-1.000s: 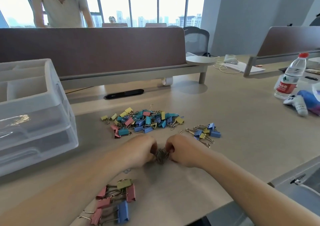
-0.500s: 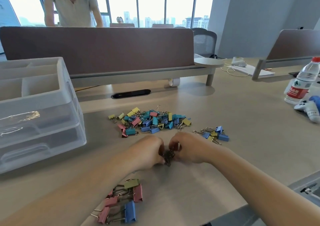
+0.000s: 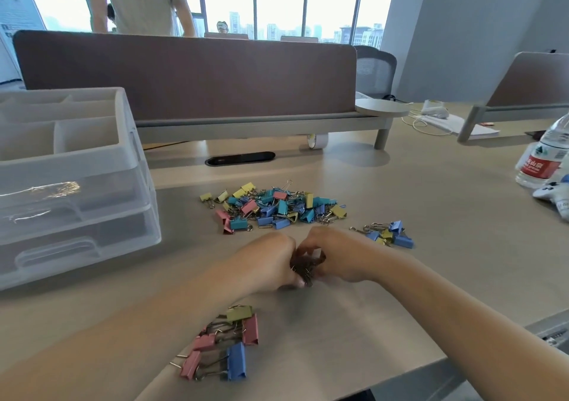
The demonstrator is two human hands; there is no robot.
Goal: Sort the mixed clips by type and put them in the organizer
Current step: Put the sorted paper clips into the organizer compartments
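**Head view.** My left hand [image 3: 268, 262] and right hand [image 3: 341, 256] meet knuckle to knuckle just on the near side of the mixed pile [image 3: 274, 206]. The fingers of both are curled inward and pinch a bunch of dark clips [image 3: 305, 267] between them. The bunch sits low over the worktop [image 3: 431, 203]; I cannot tell whether it touches. The organizer [image 3: 135, 166] stands to the left of the pile, well apart from it.

**Step in hand, as I judge it.** One type is being gathered into a single grip for the trip to the organizer.
- I would close my fingertips under the bunch so no wire loop hangs free.
- I would pass the bunch to one hand and lift straight up, clear of the pile.
- Both drawers look closed, so the free hand should open one first.

**Materials and shapes.**
- The pile holds small wedge-shaped clips of folded painted metal in teal, blue, yellow and pink. Their thin wire handles are likely to snag on each other.
- A few blue and yellow clips [image 3: 388, 234] lie to the right of the pile.
- The large clips [image 3: 224, 343], pink, blue and olive, lie well to its near side, beyond my hands.
- The organizer is frosted translucent plastic, with an open divided tray over two drawers.
- Gold wire pieces [image 3: 57, 187] show dimly through the upper drawer front.
- The worktop is a matte, pale surface with a faint grain.
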